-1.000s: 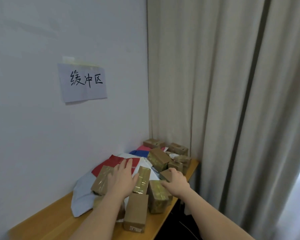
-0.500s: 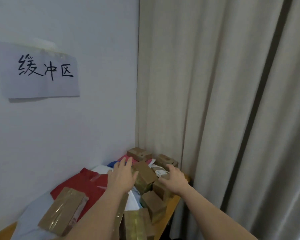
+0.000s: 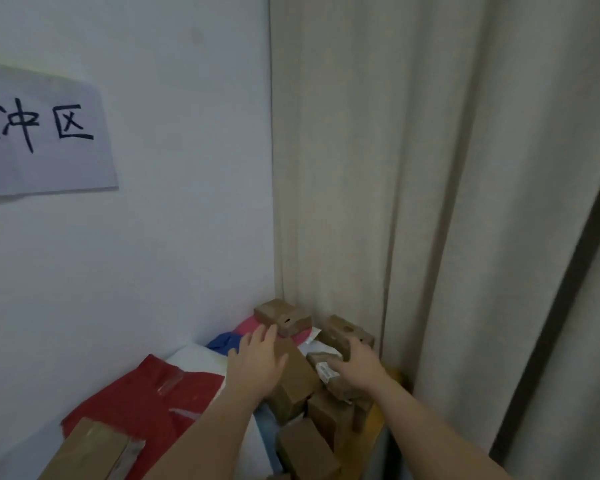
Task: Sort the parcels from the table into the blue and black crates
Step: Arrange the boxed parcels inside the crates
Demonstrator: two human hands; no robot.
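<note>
A pile of parcels lies on a wooden table (image 3: 378,422) in the room's corner: brown taped cardboard boxes, a red mailer bag (image 3: 146,400), a white bag (image 3: 201,358), a blue bag (image 3: 224,341) and a pink one (image 3: 248,325). My left hand (image 3: 257,365) reaches over the pile with straight fingers, just above a brown box (image 3: 297,379). My right hand (image 3: 355,367) lies over a small labelled box (image 3: 323,367), fingers bent towards a far brown box (image 3: 343,332). No crates are in view.
A white wall with a paper sign (image 3: 45,140) bearing handwritten characters stands to the left. Beige curtains (image 3: 447,202) hang close behind and to the right of the table. Another brown box (image 3: 281,315) sits in the far corner.
The view has moved closer and to the right. Both my hands have reached farther towards the back of the pile, the right one arriving at the far boxes.
</note>
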